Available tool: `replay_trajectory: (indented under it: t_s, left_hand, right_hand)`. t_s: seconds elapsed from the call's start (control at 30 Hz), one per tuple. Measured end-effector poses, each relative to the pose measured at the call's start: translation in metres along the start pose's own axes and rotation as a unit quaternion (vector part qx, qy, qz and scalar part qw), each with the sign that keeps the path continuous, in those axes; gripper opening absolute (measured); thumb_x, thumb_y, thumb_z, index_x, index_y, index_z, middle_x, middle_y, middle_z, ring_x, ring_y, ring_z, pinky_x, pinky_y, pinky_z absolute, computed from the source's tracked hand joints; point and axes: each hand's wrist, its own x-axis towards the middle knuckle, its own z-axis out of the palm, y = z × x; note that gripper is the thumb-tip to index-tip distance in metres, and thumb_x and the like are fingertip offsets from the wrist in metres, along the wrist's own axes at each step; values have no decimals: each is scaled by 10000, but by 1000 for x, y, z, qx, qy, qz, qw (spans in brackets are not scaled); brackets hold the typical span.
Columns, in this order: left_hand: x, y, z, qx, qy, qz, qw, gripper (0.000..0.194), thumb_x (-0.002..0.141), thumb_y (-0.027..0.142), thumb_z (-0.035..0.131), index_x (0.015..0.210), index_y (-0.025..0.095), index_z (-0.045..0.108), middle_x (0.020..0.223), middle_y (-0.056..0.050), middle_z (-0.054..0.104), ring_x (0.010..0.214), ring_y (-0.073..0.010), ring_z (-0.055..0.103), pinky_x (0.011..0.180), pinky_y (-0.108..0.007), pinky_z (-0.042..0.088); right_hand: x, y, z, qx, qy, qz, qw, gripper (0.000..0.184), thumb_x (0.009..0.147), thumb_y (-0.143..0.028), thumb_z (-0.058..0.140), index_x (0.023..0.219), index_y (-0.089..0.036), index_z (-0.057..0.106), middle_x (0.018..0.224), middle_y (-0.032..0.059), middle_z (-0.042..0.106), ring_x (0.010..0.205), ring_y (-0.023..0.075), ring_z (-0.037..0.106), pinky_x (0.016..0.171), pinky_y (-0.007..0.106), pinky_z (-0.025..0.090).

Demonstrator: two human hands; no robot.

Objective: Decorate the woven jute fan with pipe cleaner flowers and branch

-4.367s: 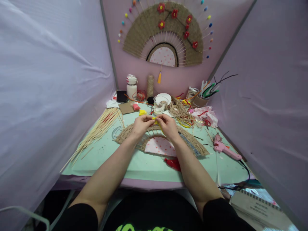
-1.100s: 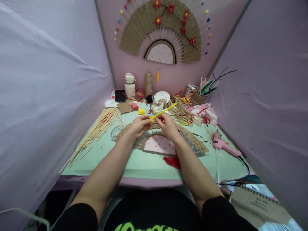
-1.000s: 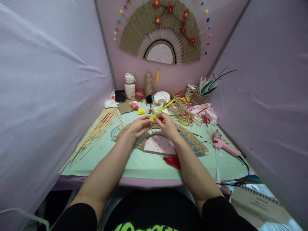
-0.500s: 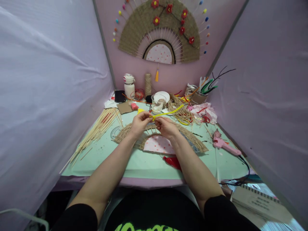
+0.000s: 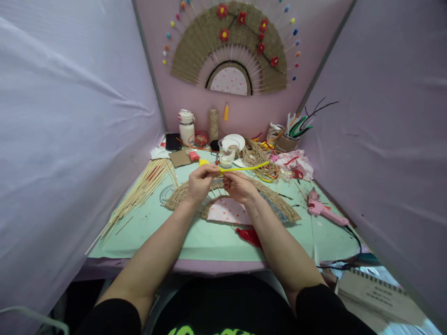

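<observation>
A fuzzy yellow pipe cleaner (image 5: 249, 168) stretches out to the right from my fingers, its free end over the heap of twine. My left hand (image 5: 202, 180) is closed in a pinch on its left end, where a small part is hidden by the fingertips. My right hand (image 5: 239, 185) is just below it, thumb and fingers pinched close to the same end. Both hands are above a twine-woven fan (image 5: 181, 194) that lies on the table, with a pink-dotted white half-circle (image 5: 228, 209) at its base. A red tassel (image 5: 248, 236) lies by my right forearm.
Bamboo sticks (image 5: 139, 190) lie at left. A pink glue gun (image 5: 326, 209) with a black cord is at right. Behind are a clear cup (image 5: 226, 156), a twine pile (image 5: 260, 158), a white bottle (image 5: 186, 128) and a twine spool (image 5: 213, 124). A finished fan (image 5: 188, 56) hangs on the wall.
The pipe cleaner's long free end has swung from pointing up and right to lying nearly level. My left hand has turned more upright, and my right hand has rolled palm-up beneath it.
</observation>
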Motion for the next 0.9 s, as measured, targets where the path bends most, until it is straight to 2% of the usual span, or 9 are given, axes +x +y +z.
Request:
replay_trajectory:
  t_s: [0.3,0.43,0.53,0.6,0.73,0.8,0.9]
  left_hand:
    - [-5,3,2,23,-2,5,1000,68,681,180,699,630,225,698,822,-36,679,854,-161,619,867,-308,468]
    - [-2,1,2,-15,-9,-6,1000,11,677,201,695,680,211,698,791,-23,673,808,-147,613,816,-295,482]
    - [2,0,2,-71,-27,-70,995,113,634,232,726,726,185,681,730,-2,657,706,-121,598,750,-281,492]
    - [5,1,2,-122,-31,-126,984,190,582,246,762,719,170,655,713,6,649,680,-109,595,731,-273,492]
    - [7,5,2,-185,-28,-194,963,271,529,242,796,719,153,623,732,3,658,697,-100,608,723,-254,483]
    - [6,6,2,-195,-32,-204,959,282,519,232,805,715,148,620,717,3,658,680,-93,605,704,-243,476]
    - [5,4,3,-204,-39,-202,957,287,506,223,817,702,145,623,676,11,649,633,-82,590,670,-235,469]
  right_hand:
    - [-2,1,0,11,-7,23,1000,249,576,-306,671,636,-210,450,537,-80,355,472,70,301,462,222,248]
    - [-1,-1,-4,-30,3,-28,999,257,582,-331,708,696,-204,517,570,-67,435,507,74,376,490,216,307]
    - [-3,-6,-10,-140,-6,-93,986,287,633,-392,711,799,-198,580,689,-23,551,577,93,455,542,233,365]
    - [-6,-10,-13,-248,13,-184,951,276,681,-398,696,852,-203,599,795,9,594,645,117,497,606,262,412]
    - [-10,-14,-17,-443,39,-381,811,150,807,-321,601,919,-227,637,990,68,600,827,172,550,792,329,447]
    - [-9,-13,-18,-493,30,-431,755,142,850,-289,552,936,-236,651,989,78,612,903,194,558,845,351,439]
    - [-6,-8,-20,-527,37,-472,706,141,873,-260,528,908,-233,662,916,75,639,904,201,567,832,359,447]
